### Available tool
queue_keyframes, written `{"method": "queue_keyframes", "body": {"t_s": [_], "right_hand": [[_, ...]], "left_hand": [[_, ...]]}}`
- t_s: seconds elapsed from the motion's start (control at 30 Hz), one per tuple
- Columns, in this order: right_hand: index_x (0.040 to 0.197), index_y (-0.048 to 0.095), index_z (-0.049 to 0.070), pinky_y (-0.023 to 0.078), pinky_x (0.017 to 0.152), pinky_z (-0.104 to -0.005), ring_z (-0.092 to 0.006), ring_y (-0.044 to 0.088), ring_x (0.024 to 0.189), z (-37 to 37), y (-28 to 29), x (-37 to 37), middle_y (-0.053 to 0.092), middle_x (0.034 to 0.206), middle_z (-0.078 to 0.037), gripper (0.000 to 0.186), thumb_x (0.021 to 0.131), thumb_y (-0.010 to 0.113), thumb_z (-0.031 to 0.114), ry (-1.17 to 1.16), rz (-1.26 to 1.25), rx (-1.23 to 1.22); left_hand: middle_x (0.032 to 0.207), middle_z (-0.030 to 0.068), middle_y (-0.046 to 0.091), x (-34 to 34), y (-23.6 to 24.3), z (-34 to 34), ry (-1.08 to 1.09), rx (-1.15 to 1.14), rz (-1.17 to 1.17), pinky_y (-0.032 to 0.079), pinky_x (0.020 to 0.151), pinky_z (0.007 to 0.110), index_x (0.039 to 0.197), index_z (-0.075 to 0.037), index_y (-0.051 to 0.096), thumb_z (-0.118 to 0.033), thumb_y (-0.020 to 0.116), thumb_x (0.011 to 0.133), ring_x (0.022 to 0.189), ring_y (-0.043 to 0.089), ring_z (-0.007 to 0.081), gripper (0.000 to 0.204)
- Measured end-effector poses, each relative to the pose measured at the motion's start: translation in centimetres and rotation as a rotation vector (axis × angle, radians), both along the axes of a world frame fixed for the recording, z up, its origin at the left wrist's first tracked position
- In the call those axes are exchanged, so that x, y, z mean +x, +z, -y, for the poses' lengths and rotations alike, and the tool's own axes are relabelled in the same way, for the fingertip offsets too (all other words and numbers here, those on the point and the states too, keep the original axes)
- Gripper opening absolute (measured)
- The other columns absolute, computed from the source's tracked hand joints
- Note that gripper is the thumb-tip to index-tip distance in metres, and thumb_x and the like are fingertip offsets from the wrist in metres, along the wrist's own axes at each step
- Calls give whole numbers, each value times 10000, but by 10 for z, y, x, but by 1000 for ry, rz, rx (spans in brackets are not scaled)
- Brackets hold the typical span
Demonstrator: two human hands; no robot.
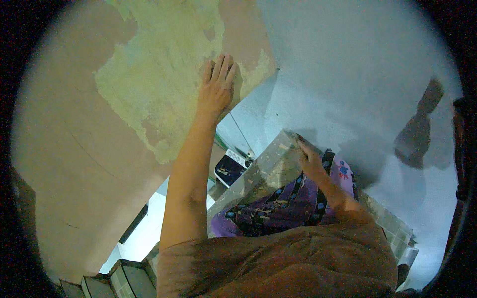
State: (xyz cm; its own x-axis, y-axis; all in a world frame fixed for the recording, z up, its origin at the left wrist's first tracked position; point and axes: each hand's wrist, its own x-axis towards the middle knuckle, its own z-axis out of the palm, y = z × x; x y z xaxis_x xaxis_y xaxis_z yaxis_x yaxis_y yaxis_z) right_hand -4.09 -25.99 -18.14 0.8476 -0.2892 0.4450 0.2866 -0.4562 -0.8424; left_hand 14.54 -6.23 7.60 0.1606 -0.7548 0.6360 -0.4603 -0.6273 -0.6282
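My left arm reaches far forward, and my left hand [217,87] rests against a brownish wall [74,124] with its fingers stretched out and slightly apart. Under that palm lies the edge of a large yellow-green patch [164,74] with ragged borders, where the surface looks bare or coated differently. I see nothing in this hand, though its underside is hidden. Lower down, my right hand [312,163] is beside the corner of a grey tiled ledge [283,146], its fingers pointing forward. It looks unclasped and seems to hold nothing; shadow blurs its fingertips. Purple patterned clothing [268,208] covers my legs.
A pale bluish wall [338,74] meets the brownish one at a corner and carries dark shadows. Beyond the ledge, lower down, stands a white washing machine [230,168] with a dark lid and dials. Stair steps [126,278] show at the lower left.
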Motion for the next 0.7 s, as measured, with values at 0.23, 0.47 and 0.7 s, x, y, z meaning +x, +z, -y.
{"method": "queue_keyframes", "body": {"t_s": [0.23, 0.47, 0.7], "right_hand": [[1278, 555, 97, 453, 599, -257, -105, 548, 690, 16, 148, 62, 603, 813, -49, 359, 950, 522, 242, 20, 174, 166], [1313, 524, 106, 417, 514, -241, -74, 476, 561, -15, 183, 128, 590, 773, -24, 399, 923, 569, 176, -66, 352, 125], [1297, 471, 55, 513, 783, -366, -297, 631, 944, -78, 154, 100, 631, 1006, -200, 425, 890, 594, 71, -17, 185, 359]], "left_hand": [[1470, 119, 381, 14, -41, 5, -66, 48, -77, 185, 1152, 485, 1305, -70, 486, -182, 546, 844, 1382, 317, 286, 478], [1410, 98, 454, 7, -57, -1, -90, 64, -175, 220, 1148, 444, 1235, -80, 535, -126, 550, 843, 1325, 395, 272, 395], [1057, 132, 656, -38, -58, -19, -373, -312, -477, 403, 1030, 454, 994, -31, 635, -147, 592, 854, 1043, 603, 304, 186]]}}
